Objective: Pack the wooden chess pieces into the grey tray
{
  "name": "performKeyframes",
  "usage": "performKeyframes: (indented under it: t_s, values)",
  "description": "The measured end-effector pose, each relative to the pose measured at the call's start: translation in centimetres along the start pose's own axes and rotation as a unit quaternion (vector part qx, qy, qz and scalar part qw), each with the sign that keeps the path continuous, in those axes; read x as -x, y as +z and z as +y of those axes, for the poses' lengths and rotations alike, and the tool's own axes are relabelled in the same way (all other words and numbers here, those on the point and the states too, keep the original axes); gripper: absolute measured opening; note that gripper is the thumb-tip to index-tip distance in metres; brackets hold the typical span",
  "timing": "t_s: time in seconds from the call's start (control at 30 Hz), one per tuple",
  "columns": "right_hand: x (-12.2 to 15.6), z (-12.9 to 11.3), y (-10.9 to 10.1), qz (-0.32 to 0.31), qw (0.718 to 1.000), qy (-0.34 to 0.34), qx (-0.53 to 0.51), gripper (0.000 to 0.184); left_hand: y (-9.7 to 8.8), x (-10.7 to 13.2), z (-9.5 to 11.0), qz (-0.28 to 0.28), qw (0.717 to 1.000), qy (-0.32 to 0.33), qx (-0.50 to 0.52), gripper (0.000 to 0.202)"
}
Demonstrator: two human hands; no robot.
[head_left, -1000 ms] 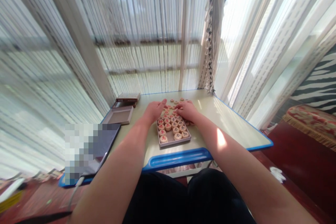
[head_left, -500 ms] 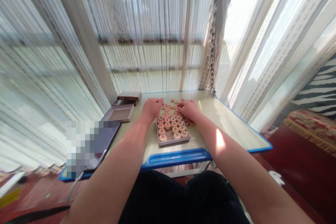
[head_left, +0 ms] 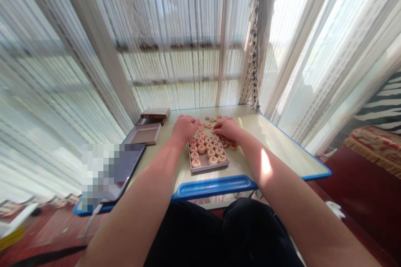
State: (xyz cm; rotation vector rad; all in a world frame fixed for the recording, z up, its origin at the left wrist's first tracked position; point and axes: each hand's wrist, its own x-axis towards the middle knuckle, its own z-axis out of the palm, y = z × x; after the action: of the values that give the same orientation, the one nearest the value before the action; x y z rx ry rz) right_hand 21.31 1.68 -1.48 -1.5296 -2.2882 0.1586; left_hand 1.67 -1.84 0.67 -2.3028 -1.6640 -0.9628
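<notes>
Your left hand (head_left: pixel 185 127) is loosely curled by the far-left corner of the piece tray (head_left: pixel 204 160), contents not readable. Your right hand (head_left: pixel 230 128) is half closed, fingertips at the loose pieces (head_left: pixel 219 116) beyond the tray, grip unclear; tray sits between your forearms, partly filled.
</notes>
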Motion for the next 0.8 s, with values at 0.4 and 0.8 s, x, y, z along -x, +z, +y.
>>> performKeyframes:
  t_s: [0.4,0.8]
  values:
    - [1.1,-2.5,-1.1,0.101,0.935,-0.025,-0.338,0.029,0.3,-0.1,0.4,-0.032,0.967,-0.067,0.243,0.042]
    - [1.9,-3.9,-2.1,0.107,0.899,-0.051,-0.420,0.026,-0.3,-0.2,1.2,-0.097,0.857,-0.133,0.488,0.026]
